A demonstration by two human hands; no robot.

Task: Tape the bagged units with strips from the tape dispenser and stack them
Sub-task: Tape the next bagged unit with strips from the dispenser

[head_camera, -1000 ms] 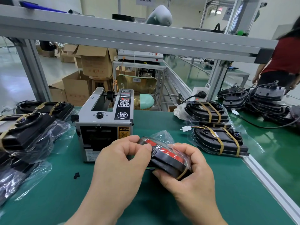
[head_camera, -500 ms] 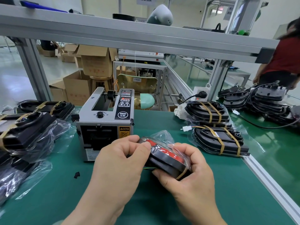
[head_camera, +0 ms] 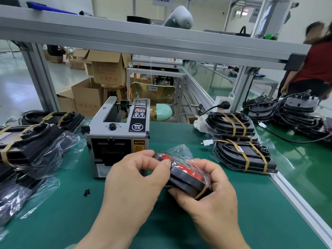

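A bagged unit, black with a red band under clear film, is held just above the green surface in front of the tape dispenser, caught between two bare hands. The right hand cups it from below and the near side, its grip closed around the unit's edge where a tan strip already wraps it; the left hand curls over the far end, thumb and forefinger pinched on the film at the top. Judging by that pinch, the step in hand is smoothing the bag or pressing a strip down on this unit. The next move would call for one hand to let go and reach to the dispenser's slot for another strip while the other keeps the bag taut; whether a strip waits in the slot cannot be told. Finished units, each bound with two tan bands, lie stacked to the right on the surface, well apart from the hands, with more bagged units piled at left. A bystander in red stands at the far right.
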